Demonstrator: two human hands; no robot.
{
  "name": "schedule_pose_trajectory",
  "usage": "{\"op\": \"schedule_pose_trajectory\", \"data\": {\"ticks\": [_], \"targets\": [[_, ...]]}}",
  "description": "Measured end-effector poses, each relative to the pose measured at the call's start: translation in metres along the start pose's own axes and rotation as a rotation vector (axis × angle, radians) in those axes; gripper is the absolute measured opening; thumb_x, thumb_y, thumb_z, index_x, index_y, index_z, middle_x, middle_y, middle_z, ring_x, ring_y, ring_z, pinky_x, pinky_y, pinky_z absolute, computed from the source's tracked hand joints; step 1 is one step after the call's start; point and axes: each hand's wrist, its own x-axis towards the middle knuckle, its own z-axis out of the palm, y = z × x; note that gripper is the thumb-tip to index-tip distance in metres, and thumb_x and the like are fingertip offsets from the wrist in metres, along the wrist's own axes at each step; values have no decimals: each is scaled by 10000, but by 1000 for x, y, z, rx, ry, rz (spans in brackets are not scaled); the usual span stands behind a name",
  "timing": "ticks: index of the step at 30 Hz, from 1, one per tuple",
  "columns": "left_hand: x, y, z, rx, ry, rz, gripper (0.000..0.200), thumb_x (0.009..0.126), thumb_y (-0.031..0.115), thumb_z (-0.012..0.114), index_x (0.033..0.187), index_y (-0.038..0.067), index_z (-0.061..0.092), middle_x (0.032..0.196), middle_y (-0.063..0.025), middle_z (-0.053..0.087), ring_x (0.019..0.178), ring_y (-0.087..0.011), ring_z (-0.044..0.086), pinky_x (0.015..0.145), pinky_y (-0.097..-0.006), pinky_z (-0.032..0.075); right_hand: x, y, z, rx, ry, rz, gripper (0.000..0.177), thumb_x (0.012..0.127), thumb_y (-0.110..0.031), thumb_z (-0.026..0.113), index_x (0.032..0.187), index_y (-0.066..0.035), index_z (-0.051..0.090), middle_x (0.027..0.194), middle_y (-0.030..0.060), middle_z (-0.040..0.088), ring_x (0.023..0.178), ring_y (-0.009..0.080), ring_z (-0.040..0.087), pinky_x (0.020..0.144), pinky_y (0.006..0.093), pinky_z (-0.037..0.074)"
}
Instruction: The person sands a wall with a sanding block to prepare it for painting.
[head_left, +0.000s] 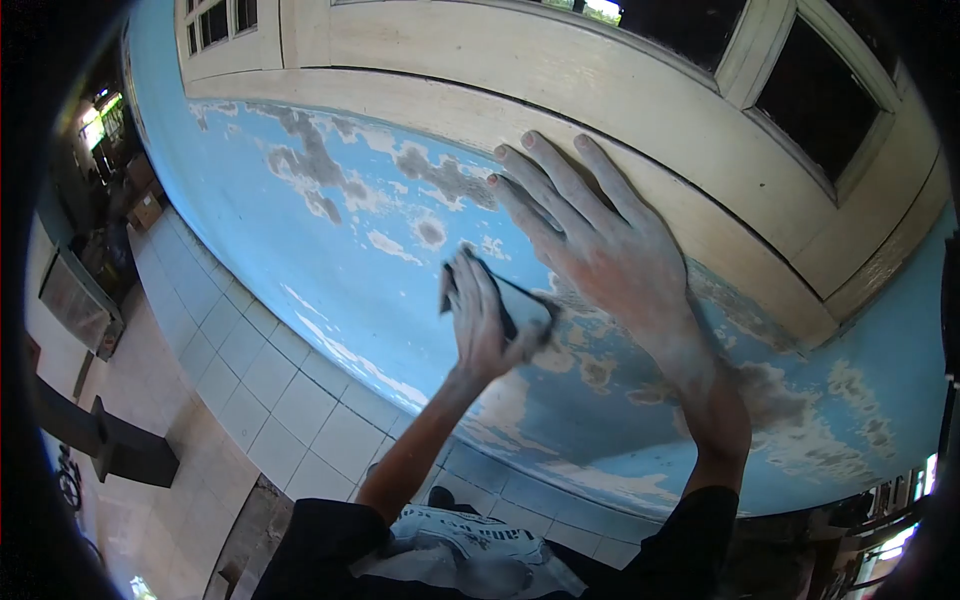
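My left hand (482, 318) is wrapped over a dark-edged piece of sandpaper (527, 308) and presses it against the light blue wall (370, 290). Some blur shows around this hand and the sheet. Higher and to the right, my right hand (610, 245) lies flat with its fingers stretched out, its fingertips on the cream wooden window frame (440, 110). Pale dust covers both hands. Around them the wall's paint is worn through in grey and whitish patches.
Cream shutters with dark panes (820, 110) run along the wall above. Pale floor tiles (310, 405) border the wall's foot. A dark post-like object (130, 450) stands at the left, and cardboard boxes (146, 207) lie farther back.
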Motion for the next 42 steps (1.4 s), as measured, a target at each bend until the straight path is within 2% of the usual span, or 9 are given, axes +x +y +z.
{"op": "schedule_pose_trajectory", "data": {"ticks": [5, 12, 16, 22, 28, 32, 36, 38, 42], "targets": [[53, -7, -14, -56, 128, -201, 932, 778, 334, 561, 1403, -129, 47, 1449, -379, -24, 1371, -483, -6, 1107, -505, 23, -1, 1, -3, -32, 15, 9, 471, 871, -415, 497, 1307, -237, 475, 1414, -60, 388, 1351, 148, 272, 1171, 382, 142], [-5, -6, 8, 15, 36, -40, 894, 850, 389, 510, 1405, -126, 34, 1439, -392, -10, 1353, -520, -13, 1083, -568, 20, -1, 5, -9, 31, 9, 100, 471, 862, -387, 512, 1310, -246, 474, 1416, -61, 389, 1344, 135, 289, 1163, 379, 169], [57, -9, -21, -22, 105, -198, 894, 861, 410, 497, 1404, -128, 32, 1437, -395, -6, 1353, -520, -8, 1078, -574, 31, -11, 12, -17, 0, 29, 177, 494, 860, -423, 492, 1329, -273, 457, 1420, -62, 392, 1343, 147, 304, 1153, 376, 185], [-2, -1, 8, 14, 46, 21, 865, 879, 429, 464, 1405, -124, 57, 1446, -379, 10, 1353, -514, 29, 1075, -581, 22, -16, 8, -14, -20, -16, 179, 567, 880, -488, 451, 1401, -286, 349, 1453, -63, 336, 1358, 150, 269, 1158, 384, 167], [82, -22, -28, -2, 177, -180, 830, 863, 362, 470, 1412, -112, 68, 1485, -310, 24, 1383, -450, 11, 1083, -564, 2, -18, 8, -12, -15, 0, 171, 587, 880, -500, 450, 1408, -270, 336, 1463, -45, 318, 1365, 169, 254, 1162, 389, 153], [-29, 1, 28, 31, 34, 65, 815, 875, 389, 446, 1414, -104, 84, 1456, -363, 36, 1358, -508, 26, 1087, -553, -4, -19, 8, -15, -22, -33, 149, 588, 867, -474, 467, 1401, -258, 353, 1458, -51, 325, 1362, 166, 259, 1163, 384, 156], [39, -4, -4, 61, 61, 27, 830, 867, 390, 464, 1420, -91, 76, 1452, -368, 38, 1353, -518, 25, 1072, -588, 4, -19, 10, -15, 19, -12, 163, 577, 857, -438, 487, 1387, -239, 379, 1450, -48, 340, 1358, 161, 268, 1160, 377, 178], [91, -14, -25, -2, 207, -131, 856, 858, 404, 479, 1424, -83, 62, 1445, -380, 39, 1342, -540, 27, 1048, -632, 9, -20, 9, -15, 25, 1, 167, 568, 855, -428, 491, 1378, -230, 393, 1446, -45, 349, 1355, 161, 276, 1157, 374, 189], [57, -16, -9, 104, 151, 16, 883, 826, 483, 534, 1414, -66, 169, 1435, -385, 95, 1328, -546, 112, 1044, -641, 70, -21, 8, -14, -3, 36, 166, 540, 851, -409, 495, 1351, -214, 435, 1431, -45, 375, 1344, 162, 304, 1149, 364, 218]]}}
